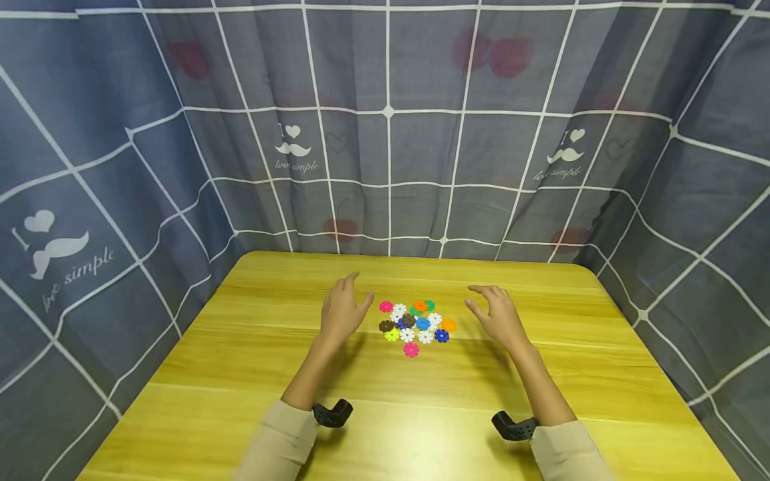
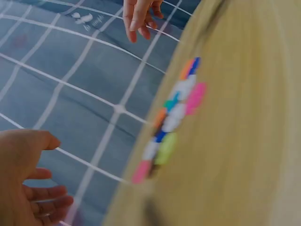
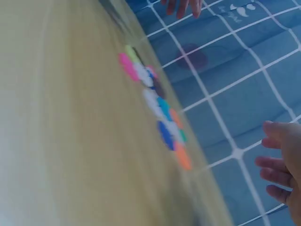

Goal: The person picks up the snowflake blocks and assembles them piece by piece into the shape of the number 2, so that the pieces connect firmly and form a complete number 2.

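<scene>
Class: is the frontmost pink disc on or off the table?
On: the pink disc lies on the table, apart from the left hand and right hand.

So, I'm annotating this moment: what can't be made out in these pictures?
Dark blue notched disc, head view: partly covered by a brown disc.
Pink disc, left wrist view: notches blurred.
Right hand, right wrist view: cut by right edge.
Left sleeve, head view: cut by bottom edge.
</scene>
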`<state>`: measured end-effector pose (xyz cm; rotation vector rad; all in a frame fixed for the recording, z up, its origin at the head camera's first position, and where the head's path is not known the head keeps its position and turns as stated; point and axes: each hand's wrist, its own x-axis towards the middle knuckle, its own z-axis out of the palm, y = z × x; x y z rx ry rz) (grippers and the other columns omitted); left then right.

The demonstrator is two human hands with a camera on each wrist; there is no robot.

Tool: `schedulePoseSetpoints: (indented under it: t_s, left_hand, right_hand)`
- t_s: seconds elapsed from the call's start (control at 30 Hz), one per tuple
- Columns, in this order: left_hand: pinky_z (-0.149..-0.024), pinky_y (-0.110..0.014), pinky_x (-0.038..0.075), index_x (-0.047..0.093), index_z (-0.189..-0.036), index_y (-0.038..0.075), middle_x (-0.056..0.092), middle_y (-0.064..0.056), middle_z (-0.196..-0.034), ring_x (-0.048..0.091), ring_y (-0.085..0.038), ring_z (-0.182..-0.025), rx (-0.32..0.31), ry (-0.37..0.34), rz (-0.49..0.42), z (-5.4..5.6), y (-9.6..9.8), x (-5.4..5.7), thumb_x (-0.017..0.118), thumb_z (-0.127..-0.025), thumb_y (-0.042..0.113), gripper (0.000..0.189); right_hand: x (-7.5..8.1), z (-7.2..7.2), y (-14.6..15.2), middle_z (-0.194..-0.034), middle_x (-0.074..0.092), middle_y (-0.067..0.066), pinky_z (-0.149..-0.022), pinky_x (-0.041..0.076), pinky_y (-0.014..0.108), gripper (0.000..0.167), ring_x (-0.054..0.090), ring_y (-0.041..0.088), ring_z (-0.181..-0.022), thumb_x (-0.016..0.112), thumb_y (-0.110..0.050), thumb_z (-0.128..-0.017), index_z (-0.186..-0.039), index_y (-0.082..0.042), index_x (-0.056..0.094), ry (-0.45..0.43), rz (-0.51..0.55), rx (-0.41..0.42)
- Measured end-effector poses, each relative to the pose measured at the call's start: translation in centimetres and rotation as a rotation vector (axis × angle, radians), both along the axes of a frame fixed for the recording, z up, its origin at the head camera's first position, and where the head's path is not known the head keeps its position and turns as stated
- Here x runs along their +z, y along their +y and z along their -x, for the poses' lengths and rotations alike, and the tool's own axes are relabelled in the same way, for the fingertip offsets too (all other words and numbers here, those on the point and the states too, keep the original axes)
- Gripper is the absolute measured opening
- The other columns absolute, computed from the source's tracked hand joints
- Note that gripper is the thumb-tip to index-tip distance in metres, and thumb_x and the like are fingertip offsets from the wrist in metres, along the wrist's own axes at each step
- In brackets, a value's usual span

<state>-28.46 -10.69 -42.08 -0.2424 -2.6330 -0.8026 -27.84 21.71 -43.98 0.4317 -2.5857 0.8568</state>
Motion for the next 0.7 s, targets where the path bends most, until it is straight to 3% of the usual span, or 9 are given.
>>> schedulePoseSetpoints:
  t_s: [0.1, 0.2, 0.33, 0.47, 0.7]
  left_hand:
    - [-0.077, -0.042, 0.049, 0.047, -0.129, 0.002, 0.055, -0.020, -0.115, 0.056, -0.033, -0.098, -0.003, -0.041, -0.105, 0.3, 0.9, -2.6, 0.058, -0.090, 0.033, 0.051]
    - [-0.066, -0.037, 0.050, 0.050, -0.126, 0.001, 0.056, -0.019, -0.107, 0.057, -0.029, -0.087, -0.023, -0.076, -0.194, 0.4, 1.6, -5.0, 0.059, -0.090, 0.029, 0.046]
    - [-0.066, -0.035, 0.049, 0.054, -0.122, 0.000, 0.056, -0.016, -0.101, 0.056, -0.025, -0.083, -0.049, -0.111, -0.239, 0.3, 2.1, -7.4, 0.061, -0.089, 0.025, 0.042]
    - [-0.068, -0.033, 0.048, 0.056, -0.121, 0.000, 0.055, -0.012, -0.097, 0.054, -0.022, -0.084, -0.078, -0.100, -0.215, 0.3, 2.2, -8.7, 0.062, -0.089, 0.025, 0.041]
    - [-0.061, -0.028, 0.038, 0.065, -0.113, 0.004, 0.052, -0.008, -0.087, 0.042, -0.016, -0.071, -0.112, -0.055, -0.091, 0.4, 2.2, -9.1, 0.068, -0.084, 0.029, 0.039]
  right_hand:
    - [-2.0, 0.2, -1.0, -0.099, 0.062, 0.013, -0.082, 0.042, 0.050, 0.035, 0.053, 0.028, -0.089, 0.060, -0.026, -0.091, -0.118, -0.003, 0.060, -0.034, 0.093, 0.012]
    - [-3.8, 0.3, -1.7, -0.084, 0.062, 0.004, -0.068, 0.046, 0.040, 0.033, 0.051, 0.020, -0.071, 0.063, -0.025, -0.089, -0.114, -0.003, 0.063, -0.079, 0.169, 0.027]
    - [-6.1, 0.3, -2.2, -0.078, 0.058, 0.000, -0.055, 0.042, 0.028, 0.035, 0.048, 0.015, -0.064, 0.066, -0.024, -0.087, -0.113, -0.002, 0.064, -0.143, 0.222, 0.043]
    - [-7.6, 0.6, -2.2, -0.077, 0.055, 0.000, -0.055, 0.040, 0.025, 0.035, 0.046, 0.014, -0.064, 0.067, -0.021, -0.086, -0.114, -0.002, 0.064, -0.147, 0.208, 0.027]
    - [-8.3, 1.2, -2.3, -0.078, 0.051, 0.000, -0.060, 0.036, 0.030, 0.037, 0.041, 0.015, -0.068, 0.069, -0.023, -0.084, -0.115, -0.002, 0.064, -0.096, 0.067, 0.032]
